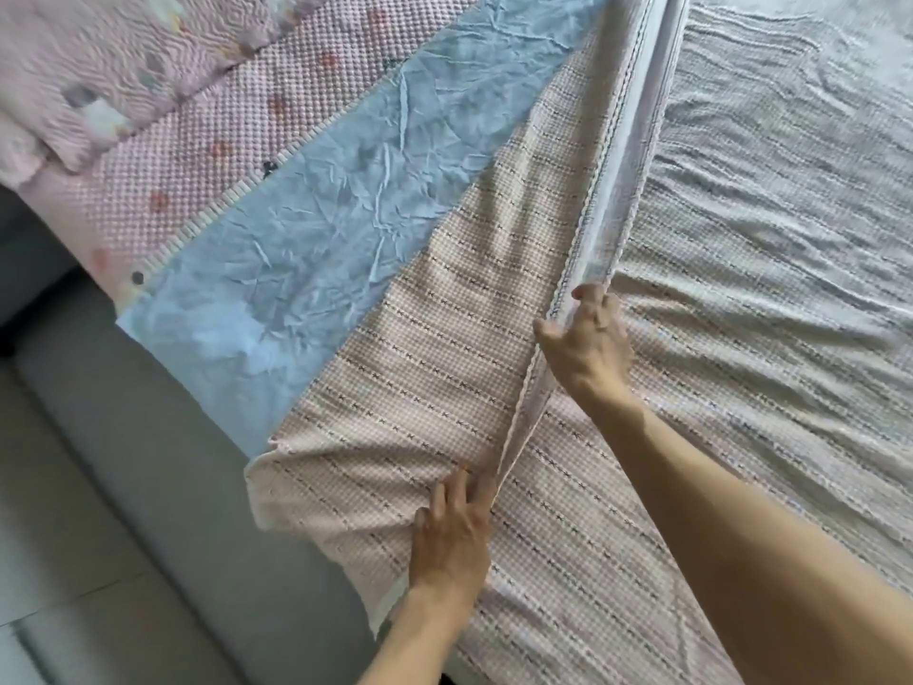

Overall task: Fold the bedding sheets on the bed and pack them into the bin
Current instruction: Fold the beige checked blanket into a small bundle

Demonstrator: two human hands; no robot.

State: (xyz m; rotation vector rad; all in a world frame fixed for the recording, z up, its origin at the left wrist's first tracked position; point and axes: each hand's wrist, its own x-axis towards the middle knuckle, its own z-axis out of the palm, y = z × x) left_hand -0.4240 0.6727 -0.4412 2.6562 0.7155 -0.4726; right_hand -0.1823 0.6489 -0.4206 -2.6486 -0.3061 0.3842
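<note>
Two hands (588, 343) (452, 531), woven checked sheet (444, 338), raised ridge

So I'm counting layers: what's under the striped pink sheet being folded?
Left of the striped pink sheet a wrinkled blue sheet shows beneath it; whatever lies under the rest is covered.

Checked sheet (568, 536) spread over bed (316, 224)
</note>
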